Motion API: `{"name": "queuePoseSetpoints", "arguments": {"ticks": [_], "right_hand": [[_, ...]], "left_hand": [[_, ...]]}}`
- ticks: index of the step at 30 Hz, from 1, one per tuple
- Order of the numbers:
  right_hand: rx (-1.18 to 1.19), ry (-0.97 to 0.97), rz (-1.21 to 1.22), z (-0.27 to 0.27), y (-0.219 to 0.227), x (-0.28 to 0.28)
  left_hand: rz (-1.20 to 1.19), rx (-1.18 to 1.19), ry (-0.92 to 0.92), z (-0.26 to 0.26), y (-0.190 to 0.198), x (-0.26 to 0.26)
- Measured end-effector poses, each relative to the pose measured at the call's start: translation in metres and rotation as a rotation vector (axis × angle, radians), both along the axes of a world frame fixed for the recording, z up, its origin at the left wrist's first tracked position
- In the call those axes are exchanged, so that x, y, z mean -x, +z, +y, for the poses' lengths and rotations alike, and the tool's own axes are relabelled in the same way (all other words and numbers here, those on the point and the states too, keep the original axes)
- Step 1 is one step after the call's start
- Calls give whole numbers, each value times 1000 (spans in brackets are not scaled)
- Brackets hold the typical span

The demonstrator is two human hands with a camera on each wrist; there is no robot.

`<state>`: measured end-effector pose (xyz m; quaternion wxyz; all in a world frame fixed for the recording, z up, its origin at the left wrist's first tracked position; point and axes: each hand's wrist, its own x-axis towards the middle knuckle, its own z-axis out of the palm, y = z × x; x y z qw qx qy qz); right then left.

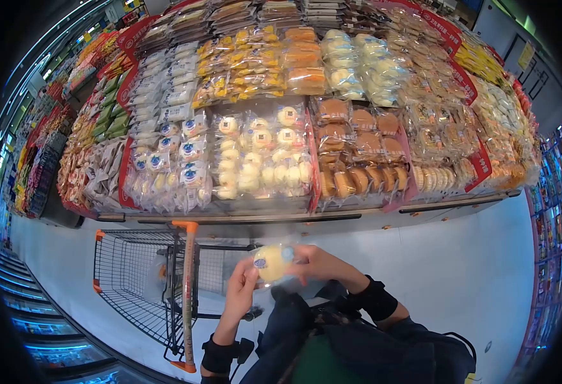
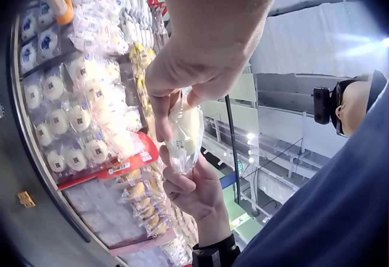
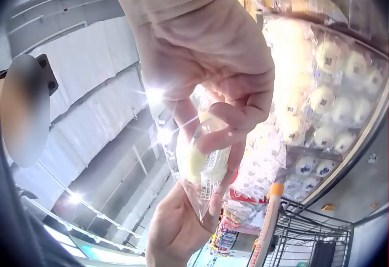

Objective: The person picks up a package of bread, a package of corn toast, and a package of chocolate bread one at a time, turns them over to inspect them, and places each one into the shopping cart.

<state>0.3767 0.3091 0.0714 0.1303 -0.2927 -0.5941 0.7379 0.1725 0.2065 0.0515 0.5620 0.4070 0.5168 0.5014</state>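
Note:
A round, pale yellow bun in a clear plastic wrapper [image 1: 270,265] is held in front of the body between both hands. My left hand [image 1: 240,285] pinches the wrapped bun at its left side, the thumb on the face near a dark blue printed mark. On the opposite side my right hand [image 1: 318,262] grips the wrapper near a light blue patch. Seen edge-on in the right wrist view, the packet [image 3: 203,164] shows small printed text on its back. Fingers of both hands overlap its edges in the left wrist view.
Ahead stands a wide display of wrapped pastries [image 1: 261,153], split by red dividers. A black wire shopping cart [image 1: 137,269] with an orange-ended handle [image 1: 189,288] stands to the left. Shelves [image 1: 556,224] line the right side, and lit shelving [image 1: 50,326] runs along the lower left.

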Motion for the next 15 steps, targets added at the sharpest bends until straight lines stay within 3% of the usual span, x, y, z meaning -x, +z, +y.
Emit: {"name": "queuePoseSetpoints", "arguments": {"ticks": [9,15], "right_hand": [[-114,-246,49,33,11,-167],[-116,-358,45,40,3,-242]], "left_hand": [[52,-75,-269,70,18,-145],[-100,6,-284,96,1,-215]]}}
